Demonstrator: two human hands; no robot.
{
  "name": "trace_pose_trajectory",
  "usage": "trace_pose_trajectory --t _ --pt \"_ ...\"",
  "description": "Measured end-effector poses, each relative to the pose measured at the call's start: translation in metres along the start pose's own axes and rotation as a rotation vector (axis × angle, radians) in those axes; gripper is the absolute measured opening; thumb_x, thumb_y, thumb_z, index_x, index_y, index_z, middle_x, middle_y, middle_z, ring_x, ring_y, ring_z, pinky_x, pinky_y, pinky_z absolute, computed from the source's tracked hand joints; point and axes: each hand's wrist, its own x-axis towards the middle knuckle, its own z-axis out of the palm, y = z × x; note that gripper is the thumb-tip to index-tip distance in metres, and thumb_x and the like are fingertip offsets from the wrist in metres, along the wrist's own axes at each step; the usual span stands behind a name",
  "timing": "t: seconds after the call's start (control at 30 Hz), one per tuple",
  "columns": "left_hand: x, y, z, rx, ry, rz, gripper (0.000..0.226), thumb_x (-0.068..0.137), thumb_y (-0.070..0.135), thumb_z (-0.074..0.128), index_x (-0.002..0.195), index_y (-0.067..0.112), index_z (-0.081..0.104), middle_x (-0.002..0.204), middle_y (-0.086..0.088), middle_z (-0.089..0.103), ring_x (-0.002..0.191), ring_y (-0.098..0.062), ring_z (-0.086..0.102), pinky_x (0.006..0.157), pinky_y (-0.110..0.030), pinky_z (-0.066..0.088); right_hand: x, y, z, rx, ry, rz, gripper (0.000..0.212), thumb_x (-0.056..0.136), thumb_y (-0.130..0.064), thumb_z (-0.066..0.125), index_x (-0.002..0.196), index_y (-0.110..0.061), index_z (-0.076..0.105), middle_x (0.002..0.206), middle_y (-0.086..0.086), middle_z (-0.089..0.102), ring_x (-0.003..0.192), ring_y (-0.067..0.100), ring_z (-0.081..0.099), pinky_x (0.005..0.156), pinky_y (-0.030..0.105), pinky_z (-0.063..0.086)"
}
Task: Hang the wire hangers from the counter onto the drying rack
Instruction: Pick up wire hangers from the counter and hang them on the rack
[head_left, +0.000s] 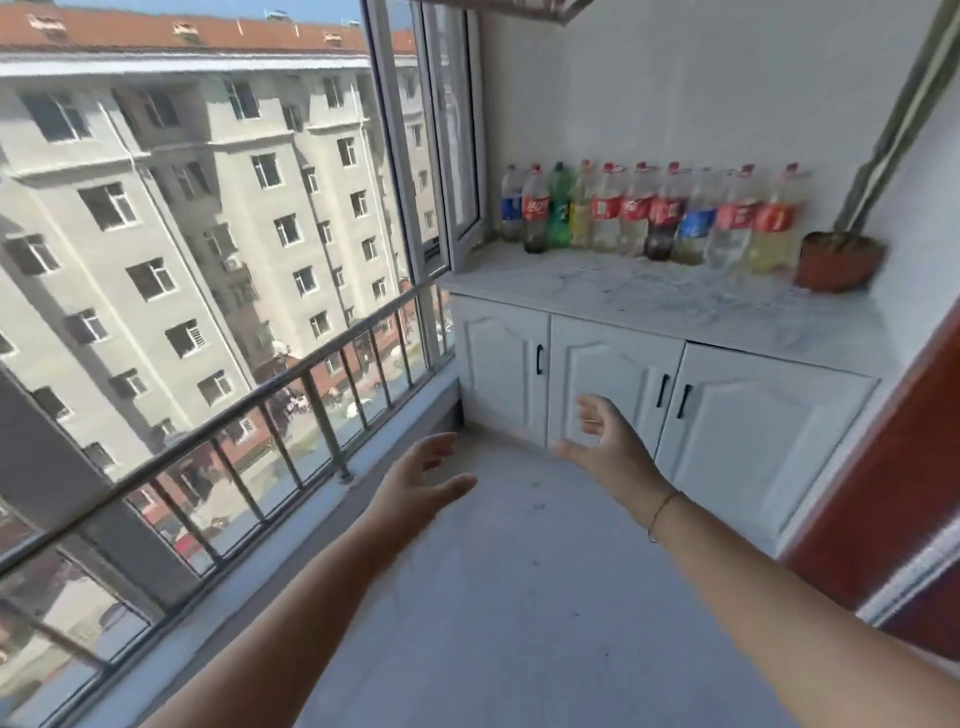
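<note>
Both my arms reach forward over the balcony floor. My left hand (421, 480) hangs open with relaxed fingers and holds nothing. My right hand (605, 441) is also open, fingers spread, in front of the white cabinet doors (613, 374). The marble counter (649, 301) lies ahead at the balcony's end. I see no wire hangers on it. A slatted edge at the top of the view (524, 8) may belong to the drying rack; I cannot tell.
Several plastic soda bottles (649, 213) line the counter's back wall. A brown pot (836, 260) with a grey pole stands at its right end. A metal railing (291, 384) and open window run along the left. A red-brown door frame (893, 457) is on the right.
</note>
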Motion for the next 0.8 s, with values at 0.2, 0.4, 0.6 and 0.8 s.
trace_pose_trajectory --t 0.2,0.4,0.6,0.8 --pt "0.121 0.011 0.039 -0.027 -0.085 0.063 0.052 0.081 0.019 0.071 0.129 0.019 0.051 0.126 0.003 0.057 0.119 -0.011 0.051 0.09 -0.018 0.036 0.085 0.027 -0.046 0.025 0.144 0.049 0.043 0.081 -0.014 0.068 0.121 -0.014 0.052 0.116 0.0 0.055 0.11 0.015 0.052 0.092 0.023 0.039" --pt "0.249 0.031 0.071 -0.076 -0.192 0.094 0.044 0.081 0.024 0.071 0.121 0.028 0.054 0.122 0.008 0.058 0.118 -0.01 0.052 0.09 -0.023 0.04 0.163 0.048 -0.089 0.111 0.281 0.13 0.017 0.082 -0.009 0.065 0.096 -0.019 0.062 0.105 0.007 0.063 0.097 0.017 0.061 0.093 0.036 0.05" --pt "0.352 0.057 0.117 -0.092 -0.296 0.139 0.042 0.083 0.021 0.07 0.121 0.025 0.053 0.123 0.006 0.058 0.116 -0.01 0.051 0.091 -0.024 0.039 0.228 0.079 -0.13 0.138 0.391 0.202 0.016 0.081 -0.008 0.065 0.097 -0.012 0.065 0.1 0.007 0.066 0.09 0.014 0.062 0.085 0.021 0.048" --pt "0.444 0.069 0.18 -0.128 -0.372 0.143 0.036 0.082 0.017 0.07 0.111 0.031 0.053 0.115 0.007 0.058 0.115 -0.013 0.052 0.082 -0.017 0.042 0.302 0.122 -0.184 0.151 0.46 0.243 0.016 0.083 -0.009 0.064 0.097 -0.016 0.063 0.099 0.004 0.065 0.092 0.016 0.061 0.074 0.018 0.048"
